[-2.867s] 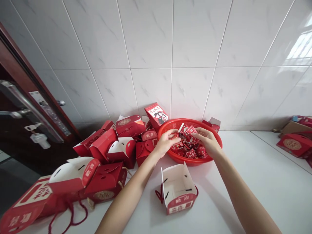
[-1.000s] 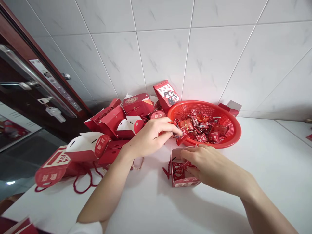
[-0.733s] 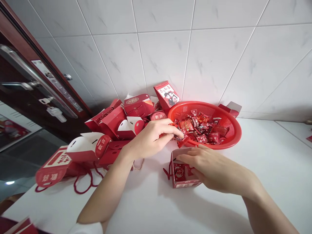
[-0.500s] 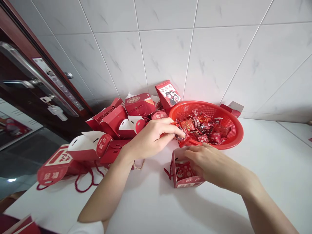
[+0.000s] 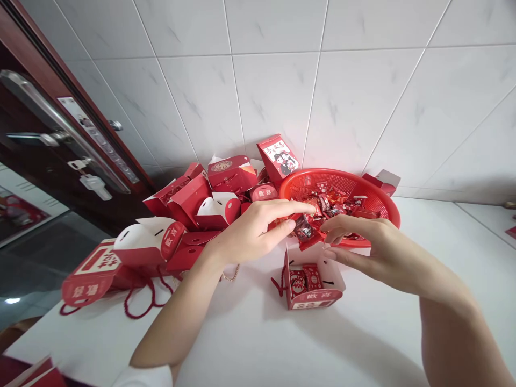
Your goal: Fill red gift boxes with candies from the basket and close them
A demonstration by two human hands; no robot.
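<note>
A small open red gift box [image 5: 316,298] stands on the white table, with red wrapped candies [image 5: 306,279] lying inside it. Behind the box is a red plastic basket [image 5: 393,212] full of wrapped candies. My left hand [image 5: 258,228] is at the basket's near left edge, its fingers around a few wrapped candies [image 5: 304,228], which stick out over the rim. Just above the box's back right side, my right hand [image 5: 366,247] has its thumb and fingers apart, with nothing visible between them. Its fingertips are close to the candies at my left hand.
Several red and white gift boxes [image 5: 141,242] with cord handles are heaped on the left. One red box [image 5: 278,156] leans near the tiled wall, and another [image 5: 385,181] is behind the basket. A dark door [image 5: 60,134] with keys is at far left.
My right hand has come up out of the gift box and moved back toward the candies, its fingers parting. Two candies now show inside the box. My left hand's fingers have stretched slightly.
</note>
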